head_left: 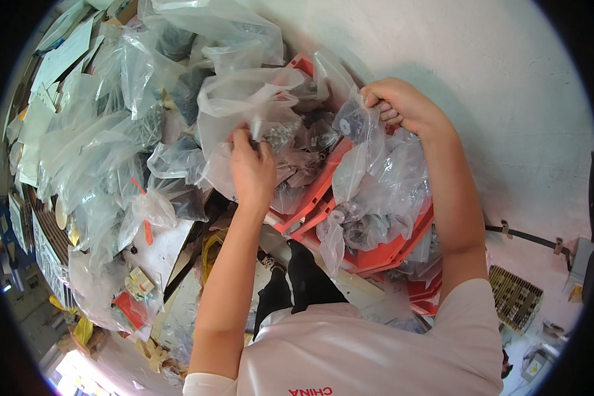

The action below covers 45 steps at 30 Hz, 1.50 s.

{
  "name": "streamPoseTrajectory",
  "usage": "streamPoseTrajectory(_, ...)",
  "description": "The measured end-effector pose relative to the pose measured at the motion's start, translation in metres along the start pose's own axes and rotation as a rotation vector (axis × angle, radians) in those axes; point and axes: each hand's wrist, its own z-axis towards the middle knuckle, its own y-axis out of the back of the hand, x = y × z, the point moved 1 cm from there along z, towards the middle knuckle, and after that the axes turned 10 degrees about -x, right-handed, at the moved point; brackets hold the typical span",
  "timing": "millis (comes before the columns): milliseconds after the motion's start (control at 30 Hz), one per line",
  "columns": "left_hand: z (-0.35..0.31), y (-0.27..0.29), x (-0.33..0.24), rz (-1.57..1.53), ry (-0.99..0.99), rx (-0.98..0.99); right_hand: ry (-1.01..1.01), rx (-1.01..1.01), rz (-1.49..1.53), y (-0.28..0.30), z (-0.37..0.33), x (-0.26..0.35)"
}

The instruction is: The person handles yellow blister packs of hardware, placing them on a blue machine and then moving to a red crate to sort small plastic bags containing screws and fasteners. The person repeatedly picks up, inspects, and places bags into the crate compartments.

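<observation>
My right hand [402, 109] is closed in a fist around the gathered top of a clear plastic bag [377, 142], near the wall. A grey round part [351, 125] shows through the plastic close by. My left hand [252, 168] reaches into an open clear plastic bag [228, 99] with its fingers curled at the plastic; the fingertips are partly hidden. Small silvery metal parts [284, 134] lie beside those fingers. Beneath both hands are red plastic bins, an upper one [318, 201] and a lower one [393, 256], filled with bagged parts.
A heap of clear bags [96, 155] with hardware covers the table on my left, papers and cardboard among them. A pale wall [501, 86] rises at the right. A cable [531, 232] runs along it, above a slatted grid [515, 297]. My legs [310, 277] stand close to the bins.
</observation>
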Motion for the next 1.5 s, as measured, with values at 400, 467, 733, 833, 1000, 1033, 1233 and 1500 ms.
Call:
streamPoseTrajectory(400,-0.005,0.017,0.004,-0.006,0.139,-0.113,0.239,-0.156,-0.698,-0.006,0.001,0.011)
streamPoseTrajectory(467,-0.002,0.018,0.004,0.005,0.099,-0.122,0.262,-0.100,-0.738,-0.008,-0.001,0.013)
streamPoseTrajectory(733,0.001,0.017,0.012,0.008,0.091,-0.127,0.380,0.069,-0.953,-0.041,0.005,0.012)
streamPoseTrajectory(833,0.002,0.016,0.014,0.001,0.032,-0.161,0.584,0.005,-1.126,-0.057,0.030,-0.004)
streamPoseTrajectory(1000,0.004,0.016,0.016,0.011,0.044,-0.132,0.698,-0.297,-1.612,-0.079,0.061,-0.043)
streamPoseTrajectory(1033,0.004,0.016,0.016,0.010,0.037,-0.132,0.629,-0.301,-1.595,-0.086,0.069,-0.048)
streamPoseTrajectory(1233,0.005,0.019,0.016,-0.010,0.066,-0.084,0.615,-0.288,-1.570,-0.083,0.062,-0.041)
streamPoseTrajectory(1500,0.004,0.018,0.014,-0.060,0.149,-0.047,0.308,-0.124,-0.649,-0.008,-0.012,0.010)
